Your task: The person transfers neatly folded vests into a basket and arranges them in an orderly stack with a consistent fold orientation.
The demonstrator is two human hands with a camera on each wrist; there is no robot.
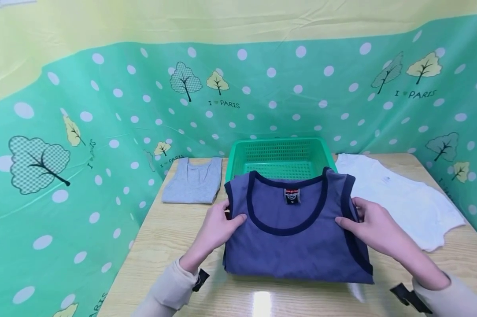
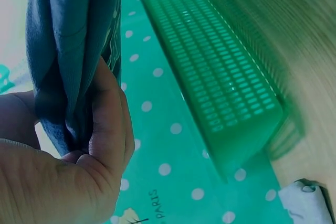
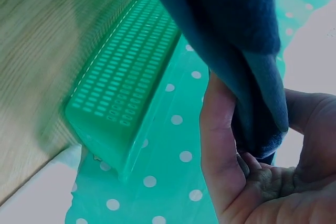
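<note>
A folded dark blue tank top (image 1: 286,253) with navy trim and a neck label is held up between both hands in the head view. My left hand (image 1: 218,223) pinches its left side near the armhole, thumb in front and fingers behind. On the opposite side my right hand (image 1: 375,224) grips the other armhole edge the same way. In the left wrist view the folded layers of the tank top (image 2: 71,40) lie between thumb and fingers. The right wrist view shows its edge (image 3: 257,87) pinched likewise. Behind it stands a green plastic basket (image 1: 278,152), partly covered by the tank top.
A folded grey tank top (image 1: 192,185) lies left of the basket on the wooden table (image 1: 159,246). To the right a white T-shirt (image 1: 397,198) is spread out. A green polka-dot cloth (image 1: 270,88) hangs around the table's back and sides.
</note>
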